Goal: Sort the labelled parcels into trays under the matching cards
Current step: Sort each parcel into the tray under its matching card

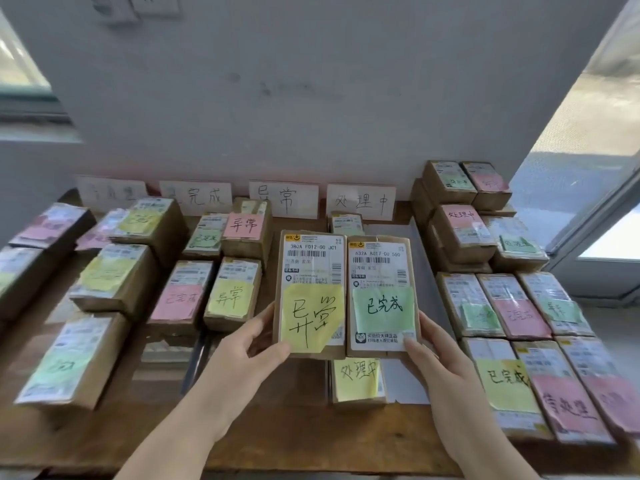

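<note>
Two brown cardboard parcels are held up side by side, upright and touching along their long edges, above a wooden table (294, 434) and in front of a pale wall (311, 98). The left hand (249, 351) grips the left parcel (313, 268) at its lower left corner, thumb pressed on the front, the other fingers hidden behind. This parcel carries a printed shipping label and a yellow note (311, 317) handwritten 异常. The right hand (436, 362) grips the right parcel (379, 271) at its lower right corner, thumb on the front, and its green note (383, 308) reads 已完成. Four white cards stand against the wall at the back of the table: the leftmost card (111, 194) is too blurred to read, then come the 已完成 card (195, 197), the 异常 card (283, 199) and the 处理中 card (361, 201). Below the 异常 card lie a parcel with a pink 异常 note (242, 225) and, nearer, a parcel with a yellow 异常 note (232, 296). Below the 已完成 card lies a parcel with a pink 已完成 note (181, 297). Under the held pair, in line with the 处理中 card, a parcel with a yellow 处理中 note (358, 379) rests on a white surface (405, 379); whether that is a tray cannot be told. Many more noted parcels crowd the right side (502, 306) and the left side (110, 275) of the table
</note>
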{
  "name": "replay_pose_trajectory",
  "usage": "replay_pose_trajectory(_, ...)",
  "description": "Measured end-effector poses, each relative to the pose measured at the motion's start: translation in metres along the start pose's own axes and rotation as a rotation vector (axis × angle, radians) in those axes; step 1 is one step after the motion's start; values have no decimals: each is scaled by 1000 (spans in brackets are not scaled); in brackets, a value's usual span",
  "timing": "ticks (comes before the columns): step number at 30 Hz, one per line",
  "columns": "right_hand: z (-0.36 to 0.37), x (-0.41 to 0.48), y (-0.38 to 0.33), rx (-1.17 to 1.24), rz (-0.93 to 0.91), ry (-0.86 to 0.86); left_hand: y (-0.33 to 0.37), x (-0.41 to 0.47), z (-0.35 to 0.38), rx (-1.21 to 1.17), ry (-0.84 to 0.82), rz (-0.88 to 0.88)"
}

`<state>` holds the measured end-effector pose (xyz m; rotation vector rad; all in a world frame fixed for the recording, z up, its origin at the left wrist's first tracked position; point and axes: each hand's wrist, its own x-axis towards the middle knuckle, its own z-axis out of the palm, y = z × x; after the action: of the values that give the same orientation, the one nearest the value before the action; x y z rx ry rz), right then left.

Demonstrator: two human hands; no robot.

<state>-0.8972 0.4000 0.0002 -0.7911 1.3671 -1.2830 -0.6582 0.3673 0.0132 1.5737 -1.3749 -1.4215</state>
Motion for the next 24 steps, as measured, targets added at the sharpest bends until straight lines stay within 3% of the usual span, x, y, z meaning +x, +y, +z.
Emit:
replay_pose_trajectory(6,6,4,-1,-45,21,-93,-12,-3,-8,-36,18,-53)
replay_pose_trajectory(13,2,28,5,-27,111,-80,-14,8,-3,-36,38,-151)
replay_pose_trajectory(16,8,40,5,3,185,-76,-14,11,-8,-151,21,-196)
replay_pose_trajectory(24,44,77,12,-95,292,-209,-30,4,-21,-310,218,-282)
